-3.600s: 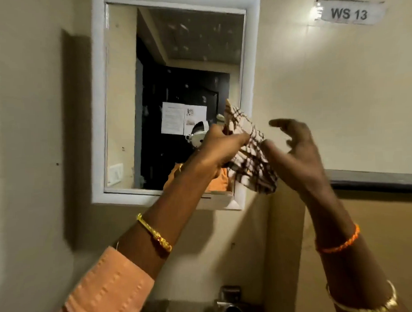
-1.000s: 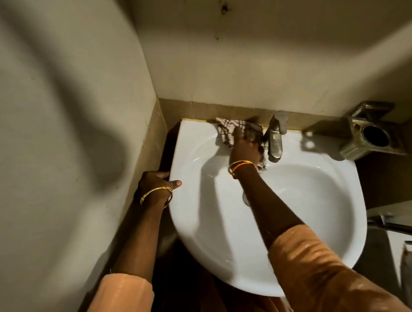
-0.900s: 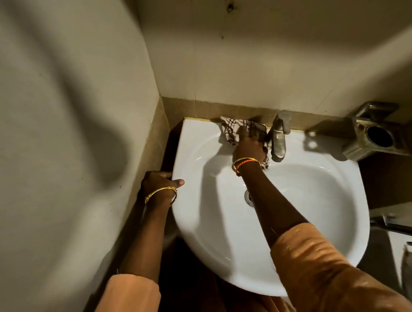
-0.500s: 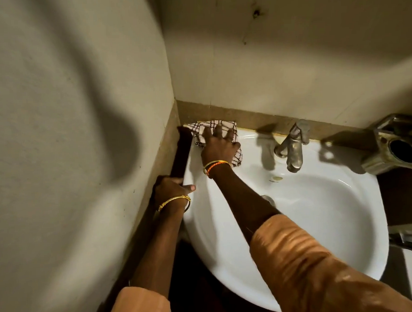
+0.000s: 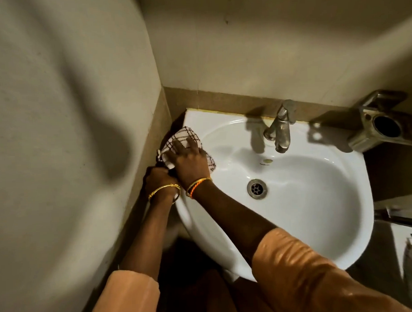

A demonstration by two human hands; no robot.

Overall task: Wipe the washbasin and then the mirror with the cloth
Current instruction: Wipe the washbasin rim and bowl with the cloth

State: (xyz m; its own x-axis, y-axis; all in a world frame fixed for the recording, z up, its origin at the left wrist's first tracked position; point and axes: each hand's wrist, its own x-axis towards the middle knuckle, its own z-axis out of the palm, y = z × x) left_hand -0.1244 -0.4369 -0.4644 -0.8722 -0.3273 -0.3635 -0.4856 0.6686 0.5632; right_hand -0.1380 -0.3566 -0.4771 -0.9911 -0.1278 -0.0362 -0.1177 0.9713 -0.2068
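Where washbasin [image 5: 307,222] rim nears wall, right hand [image 5: 190,161] presses cloth [image 5: 185,136], fingers flat; left hand [image 5: 157,177] clenches rim.

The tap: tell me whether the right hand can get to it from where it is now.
Probably yes. The right hand presses the checked cloth on the washbasin's left rim, and only open white bowl lies between it and the tap.

A cramped washroom corner: a white ceramic washbasin [image 5: 295,199] fixed against plain walls, a metal tap [image 5: 280,132] at its back rim and a wall-mounted metal holder [image 5: 379,124] just right of it.
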